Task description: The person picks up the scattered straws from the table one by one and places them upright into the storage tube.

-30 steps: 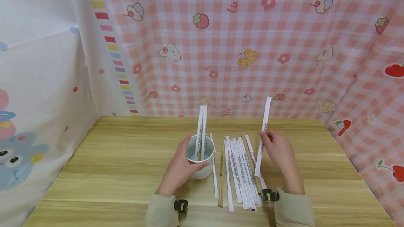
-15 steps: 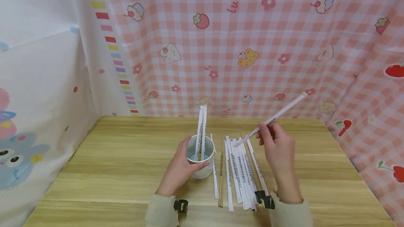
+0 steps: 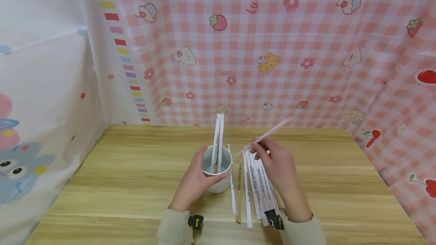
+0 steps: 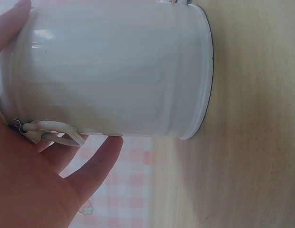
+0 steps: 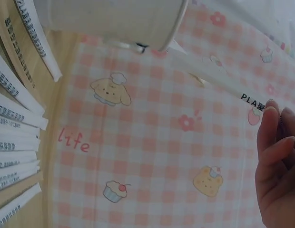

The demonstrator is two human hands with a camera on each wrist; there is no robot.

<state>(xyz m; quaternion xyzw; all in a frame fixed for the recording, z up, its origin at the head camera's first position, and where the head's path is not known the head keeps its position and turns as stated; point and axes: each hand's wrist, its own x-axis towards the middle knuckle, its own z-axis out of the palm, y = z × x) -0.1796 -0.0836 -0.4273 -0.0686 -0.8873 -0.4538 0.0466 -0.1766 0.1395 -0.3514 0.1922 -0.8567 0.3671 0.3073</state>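
Observation:
My left hand (image 3: 191,184) holds a small white bucket (image 3: 219,187) around its side, thumb along the near rim. In the left wrist view the bucket (image 4: 109,71) lies across the frame, with a small side handle (image 4: 57,130) by the palm. Paper-wrapped straws (image 3: 220,135) stand leaning inside it. My right hand (image 3: 277,163) pinches another white wrapped straw (image 3: 274,129) between thumb and fingers. This straw is tilted, its lower left end close to the bucket's right rim; the right wrist view shows printing on the straw (image 5: 223,83) near the fingertips.
Several wrapped straws (image 3: 248,196), mostly white, lie side by side on the wooden table (image 3: 136,184) right of the bucket, partly under my right hand and wrist. A brown one (image 3: 239,199) lies among them. A pink checked cloth (image 3: 238,48) hangs behind the table.
My right hand has moved left from the straws' right side toward the bucket, turning the pinched straw from nearly upright to slanted. The left hand and bucket have stayed put.

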